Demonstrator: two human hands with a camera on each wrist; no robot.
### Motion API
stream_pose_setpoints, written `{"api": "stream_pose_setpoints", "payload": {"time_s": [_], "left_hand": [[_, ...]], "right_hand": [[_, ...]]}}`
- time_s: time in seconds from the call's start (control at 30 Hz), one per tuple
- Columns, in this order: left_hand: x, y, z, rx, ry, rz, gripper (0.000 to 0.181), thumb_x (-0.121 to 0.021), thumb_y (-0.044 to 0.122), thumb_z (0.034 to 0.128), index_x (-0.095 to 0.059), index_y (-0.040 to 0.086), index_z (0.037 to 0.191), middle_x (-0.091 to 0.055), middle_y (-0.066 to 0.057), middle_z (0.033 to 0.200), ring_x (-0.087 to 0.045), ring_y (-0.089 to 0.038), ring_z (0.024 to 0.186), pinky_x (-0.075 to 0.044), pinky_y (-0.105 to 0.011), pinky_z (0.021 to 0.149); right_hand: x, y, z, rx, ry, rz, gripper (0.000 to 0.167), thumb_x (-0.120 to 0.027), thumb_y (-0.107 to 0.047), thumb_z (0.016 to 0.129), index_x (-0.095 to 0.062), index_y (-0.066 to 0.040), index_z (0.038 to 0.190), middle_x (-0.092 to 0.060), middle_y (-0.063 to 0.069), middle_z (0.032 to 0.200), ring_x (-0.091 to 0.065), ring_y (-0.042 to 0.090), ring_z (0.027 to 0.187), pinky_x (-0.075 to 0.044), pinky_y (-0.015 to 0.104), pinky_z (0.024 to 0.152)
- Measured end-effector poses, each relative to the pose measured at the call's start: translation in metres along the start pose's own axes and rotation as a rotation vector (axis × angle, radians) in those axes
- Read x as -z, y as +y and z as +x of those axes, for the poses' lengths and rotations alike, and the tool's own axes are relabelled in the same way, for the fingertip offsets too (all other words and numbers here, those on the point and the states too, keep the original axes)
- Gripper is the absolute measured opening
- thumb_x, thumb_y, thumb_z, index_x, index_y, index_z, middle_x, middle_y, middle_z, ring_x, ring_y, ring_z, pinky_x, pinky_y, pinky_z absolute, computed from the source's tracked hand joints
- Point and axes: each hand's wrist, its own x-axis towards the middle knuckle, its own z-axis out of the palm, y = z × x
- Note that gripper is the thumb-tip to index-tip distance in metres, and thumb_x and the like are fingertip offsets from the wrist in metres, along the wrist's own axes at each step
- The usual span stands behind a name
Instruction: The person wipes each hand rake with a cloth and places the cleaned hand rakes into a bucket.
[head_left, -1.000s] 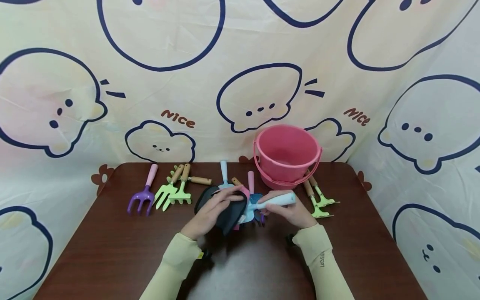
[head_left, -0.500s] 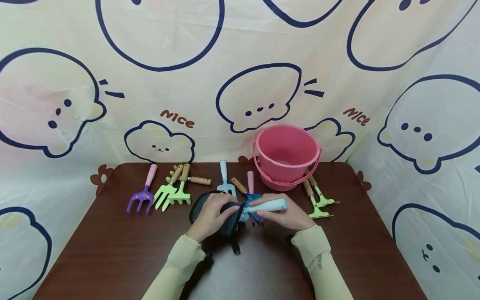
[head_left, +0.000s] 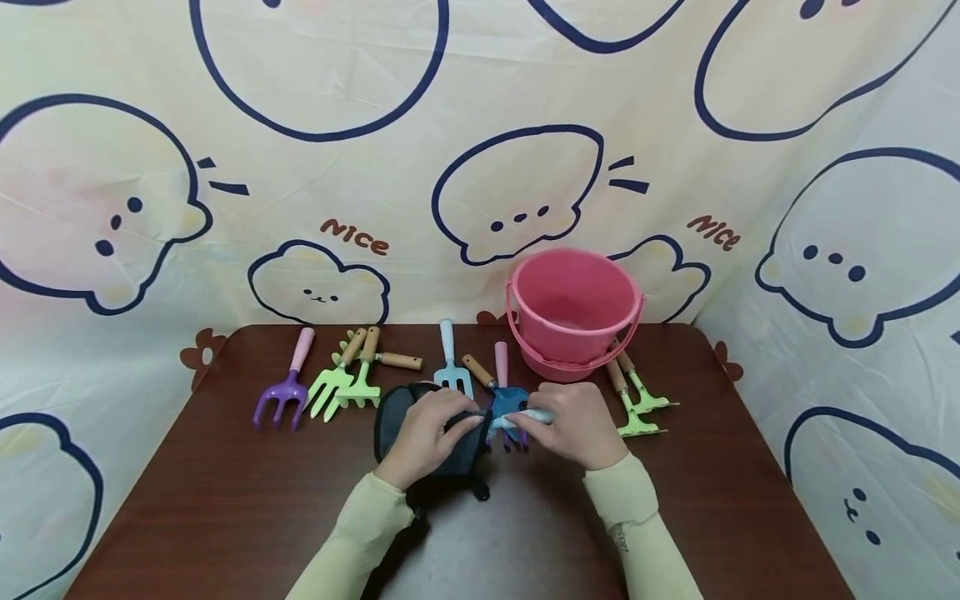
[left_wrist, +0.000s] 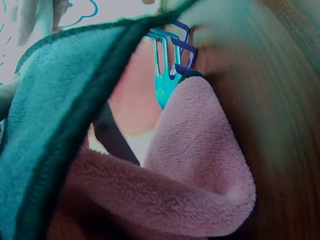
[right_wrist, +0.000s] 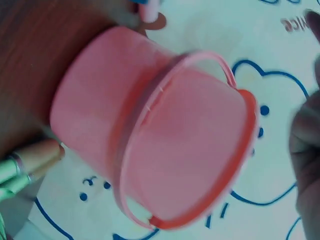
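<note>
My left hand (head_left: 427, 433) pinches a dark, dark-edged cloth (head_left: 393, 421) in the middle of the table. The left wrist view shows fluffy pink fabric (left_wrist: 200, 150) beside its teal side (left_wrist: 65, 70). My right hand (head_left: 581, 425) grips the light blue handle of a garden hand tool (head_left: 517, 419) just right of the cloth. The tool's far end goes behind the cloth edge, so its head is mostly hidden. Below and beside it lie a blue-headed tool (head_left: 508, 402) and dark purple tines (head_left: 513, 443). A light blue fork (head_left: 452, 375) lies behind the cloth.
A pink bucket (head_left: 573, 317) stands behind my right hand. On the left lie a purple fork (head_left: 285, 396) and several green tools with wooden handles (head_left: 363, 387). More green tools (head_left: 637, 425) lie to the right. A patterned curtain (head_left: 330, 192) hangs behind the table (head_left: 525, 533).
My right hand has turned over the light blue handle, covering more of it, and the handle has moved left. My left hand has shifted slightly, with the cloth's lower corner swinging right.
</note>
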Motion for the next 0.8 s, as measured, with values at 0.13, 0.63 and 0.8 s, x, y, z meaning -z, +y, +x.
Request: {"api": "stream_pose_setpoints", "payload": {"time_s": [0.13,0.63,0.8], "left_hand": [[0.001,-0.001,0.000,0.016,-0.040,-0.017,0.009,-0.069,0.026,0.1003,-0.072,0.018,0.104,-0.073,0.005,0.101,-0.064,-0.012,0.096,-0.055,-0.041,0.090],[0.004,-0.014,-0.004,-0.081,-0.056,-0.136,0.002,-0.068,0.019,0.1013,-0.068,0.018,0.102,-0.067,0.007,0.096,-0.057,-0.007,0.088,-0.051,-0.029,0.077],[0.003,-0.014,-0.005,-0.089,-0.044,-0.098,0.007,-0.072,0.015,0.0979,-0.068,0.018,0.103,-0.067,0.005,0.096,-0.057,-0.007,0.088,-0.051,-0.028,0.076]], "right_hand": [[-0.005,-0.002,0.001,0.027,0.054,0.030,0.032,-0.094,-0.041,0.073,-0.074,-0.018,0.064,-0.056,-0.007,0.054,-0.037,-0.001,0.049,-0.034,0.014,0.051],[0.005,0.009,-0.003,-0.039,0.071,0.217,0.022,-0.094,-0.025,0.075,-0.077,-0.018,0.065,-0.055,-0.009,0.054,-0.039,-0.005,0.050,-0.039,0.017,0.051],[0.008,0.010,-0.004,-0.075,0.050,0.252,0.018,-0.094,-0.023,0.075,-0.079,-0.019,0.068,-0.057,-0.010,0.056,-0.040,-0.006,0.052,-0.041,0.018,0.053]]}}
